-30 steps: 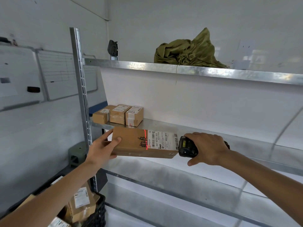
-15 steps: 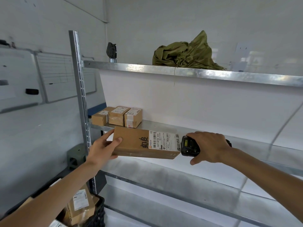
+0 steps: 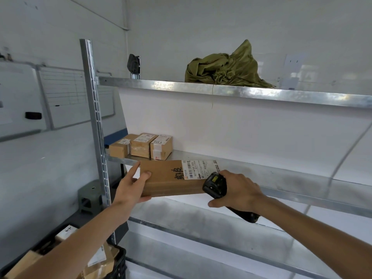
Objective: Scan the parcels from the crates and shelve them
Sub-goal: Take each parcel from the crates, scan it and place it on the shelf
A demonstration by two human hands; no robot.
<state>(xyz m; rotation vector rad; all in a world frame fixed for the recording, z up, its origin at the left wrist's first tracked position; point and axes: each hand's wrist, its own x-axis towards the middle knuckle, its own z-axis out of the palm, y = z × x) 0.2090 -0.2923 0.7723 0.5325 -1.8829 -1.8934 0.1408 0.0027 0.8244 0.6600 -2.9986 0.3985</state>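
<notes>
A left hand [image 3: 131,187] gripped a flat parcel [image 3: 171,179] by one end; the right hand [image 3: 239,193] clasped a scanner [image 3: 214,184]. Held so far off-centre, the parcel could tip and drop.

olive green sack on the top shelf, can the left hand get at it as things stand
Probably not right away. The left hand grips the long cardboard parcel, well below the olive green sack on the top shelf. Nothing blocks the sack itself.

Bare forearms, sleeveless, ringless hands [image 3: 132,186]
</notes>
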